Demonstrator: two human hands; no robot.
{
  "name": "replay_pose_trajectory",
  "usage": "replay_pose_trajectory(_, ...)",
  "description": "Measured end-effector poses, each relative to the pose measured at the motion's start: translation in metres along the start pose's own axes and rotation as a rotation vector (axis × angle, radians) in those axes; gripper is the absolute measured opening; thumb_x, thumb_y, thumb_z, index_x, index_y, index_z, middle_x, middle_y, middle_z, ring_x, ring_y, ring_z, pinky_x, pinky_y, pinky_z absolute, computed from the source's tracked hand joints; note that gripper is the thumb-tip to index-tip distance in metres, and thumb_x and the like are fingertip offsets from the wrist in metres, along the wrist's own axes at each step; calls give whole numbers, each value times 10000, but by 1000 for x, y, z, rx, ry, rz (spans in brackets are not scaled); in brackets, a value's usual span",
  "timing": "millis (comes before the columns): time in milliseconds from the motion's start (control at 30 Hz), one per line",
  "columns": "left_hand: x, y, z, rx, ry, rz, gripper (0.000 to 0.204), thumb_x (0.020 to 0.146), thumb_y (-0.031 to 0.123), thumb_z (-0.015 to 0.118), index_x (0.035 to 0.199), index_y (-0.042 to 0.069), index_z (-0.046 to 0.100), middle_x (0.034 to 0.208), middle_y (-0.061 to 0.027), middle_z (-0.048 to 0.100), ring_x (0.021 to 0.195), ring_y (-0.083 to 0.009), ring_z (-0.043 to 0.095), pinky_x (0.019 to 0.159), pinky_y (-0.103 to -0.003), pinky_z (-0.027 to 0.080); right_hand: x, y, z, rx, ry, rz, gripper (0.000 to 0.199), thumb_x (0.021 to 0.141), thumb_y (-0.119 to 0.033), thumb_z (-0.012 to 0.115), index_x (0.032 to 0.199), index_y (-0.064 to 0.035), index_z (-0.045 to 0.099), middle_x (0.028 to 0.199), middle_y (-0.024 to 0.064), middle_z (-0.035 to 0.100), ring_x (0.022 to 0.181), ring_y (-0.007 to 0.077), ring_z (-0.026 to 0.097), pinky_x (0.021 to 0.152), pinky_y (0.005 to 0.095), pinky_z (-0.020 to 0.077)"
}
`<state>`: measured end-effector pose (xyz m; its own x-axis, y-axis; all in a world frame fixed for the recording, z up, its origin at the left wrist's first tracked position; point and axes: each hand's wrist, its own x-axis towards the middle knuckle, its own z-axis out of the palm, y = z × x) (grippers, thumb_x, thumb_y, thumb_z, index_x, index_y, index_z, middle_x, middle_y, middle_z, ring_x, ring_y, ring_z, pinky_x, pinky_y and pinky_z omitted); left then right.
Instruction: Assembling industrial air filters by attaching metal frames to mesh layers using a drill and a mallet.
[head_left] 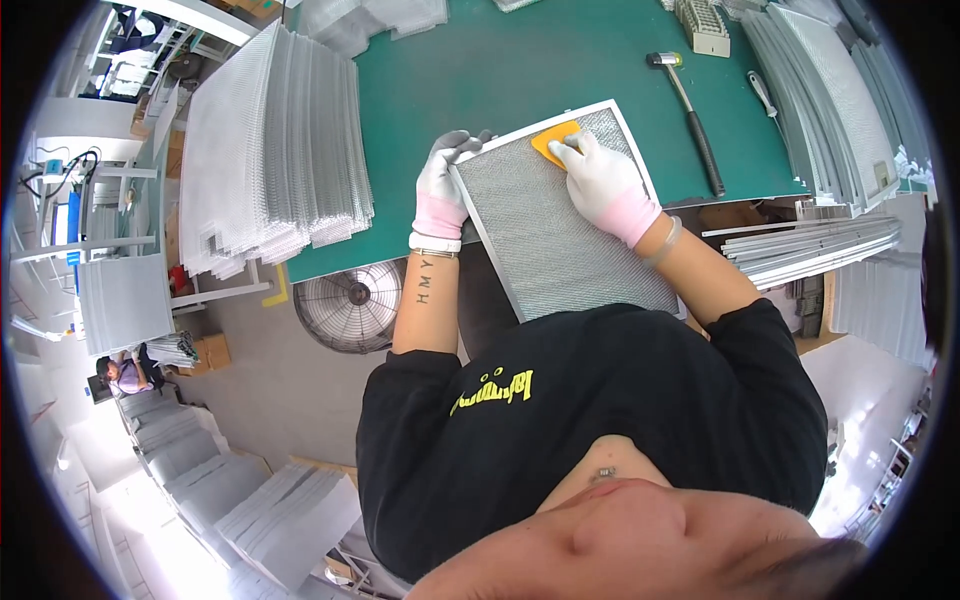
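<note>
Mesh stack (275,150), hammer (690,110) beside filter (565,240)

My left hand (441,190) is in a white and pink glove. Its fingers curl up at the top. My left arm is bare and straight. My right hand (600,180) has a glove too. It lies flat, palm down, arm bent.
</note>
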<state>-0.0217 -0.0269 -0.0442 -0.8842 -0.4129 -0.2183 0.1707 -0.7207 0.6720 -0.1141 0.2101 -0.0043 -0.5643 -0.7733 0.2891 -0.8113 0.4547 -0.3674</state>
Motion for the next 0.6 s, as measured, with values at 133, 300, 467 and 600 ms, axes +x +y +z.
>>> replay_pose_trajectory(133,-4,1,1,58,-20,20,305,956,95,389,1209,-27,509,1085,-203,651,1326,-405,493,1140,-519,396,2,0,-11,151,36,102,355,899,-175,668,1233,-59,648,1200,155,594,923,304,674,784,377,567)
replay_pose_trajectory(300,-4,1,4,62,34,4,314,951,100,399,1217,-27,504,1092,-203,647,1325,-393,499,1137,-515,397,-3,-3,-3,18,69,80,376,911,-239,682,1238,-60,640,1194,141,582,865,300,674,750,375,568)
replay_pose_trajectory(467,0,-1,-3,107,-68,36,337,936,108,425,1235,-30,496,1108,-222,647,1327,-388,494,1136,-511,398,12,-5,1,17,55,167,332,917,-227,670,1197,-51,641,1167,142,583,840,302,675,747,381,565)
replay_pose_trajectory(600,-1,2,9,23,9,-36,361,938,115,429,1261,-39,482,1130,-232,644,1322,-394,495,1137,-511,395,11,3,2,12,107,49,277,914,-199,663,1148,-50,648,1129,133,593,810,302,674,704,388,565)
